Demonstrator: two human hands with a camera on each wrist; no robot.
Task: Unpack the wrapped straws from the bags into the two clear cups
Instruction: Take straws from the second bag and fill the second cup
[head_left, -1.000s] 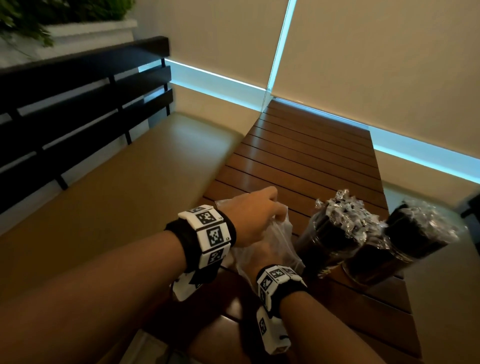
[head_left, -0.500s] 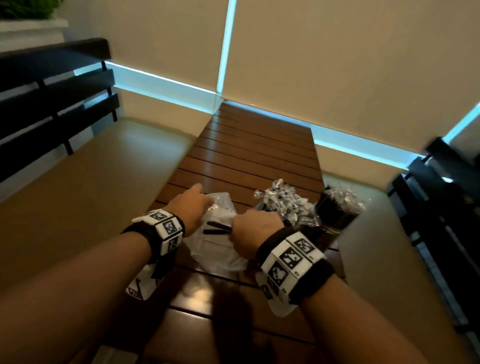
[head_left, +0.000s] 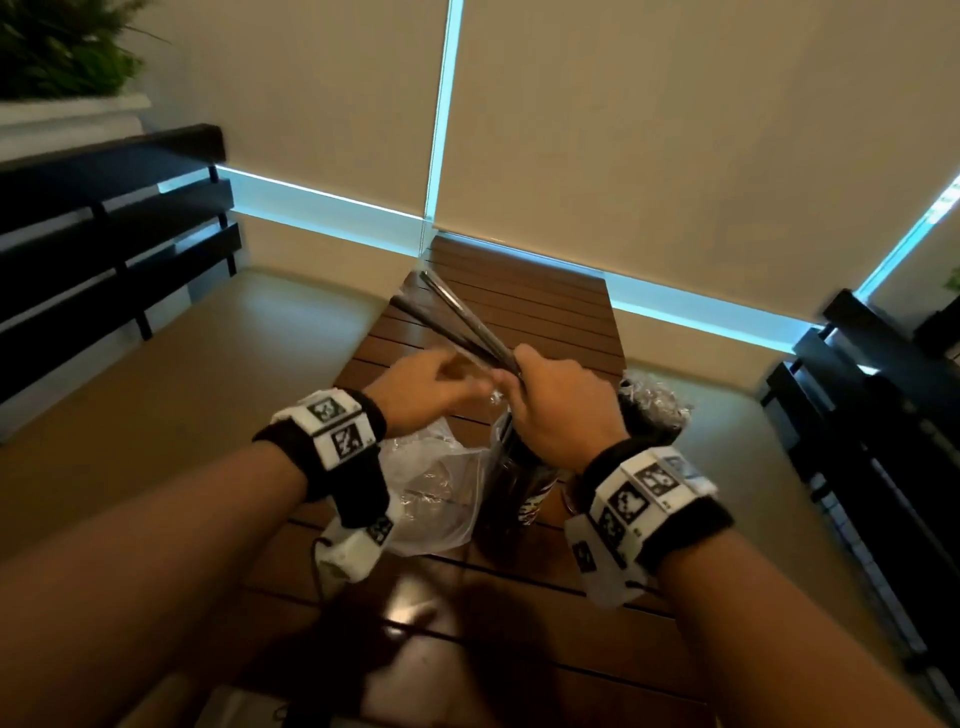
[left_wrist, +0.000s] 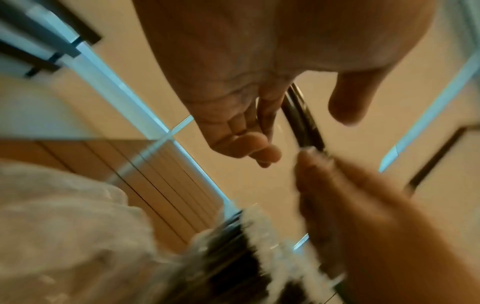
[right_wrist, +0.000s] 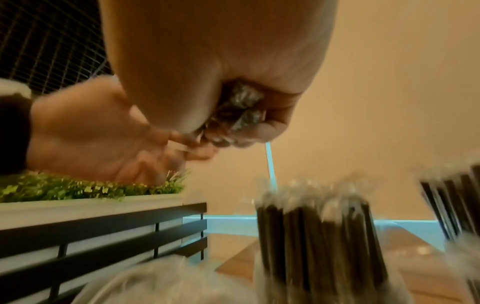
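Note:
My right hand (head_left: 535, 374) grips a small bundle of black wrapped straws (head_left: 457, 322) that points up and away over the table; their crinkled wrapper ends (right_wrist: 244, 107) show inside the fist. My left hand (head_left: 467, 371) is beside the bundle with fingers loosely curled and the thumb (left_wrist: 348, 102) apart from the straws (left_wrist: 303, 123). A clear plastic bag (head_left: 436, 493) lies crumpled under my left wrist. One clear cup (head_left: 519, 483) packed with straws stands right below my right hand. The second full cup (head_left: 654, 415) is just right of it.
The slatted wooden table (head_left: 545, 322) runs away to a blind-covered window. Tan bench seats (head_left: 182, 395) flank it, with black slatted backrests on the left (head_left: 104, 249) and right (head_left: 883, 441). A planter with greenery (head_left: 62, 62) sits behind the left backrest.
My right hand has come out of the bag with a bundle of straws and risen above the near cup. My left hand has left the bag and come up beside the bundle.

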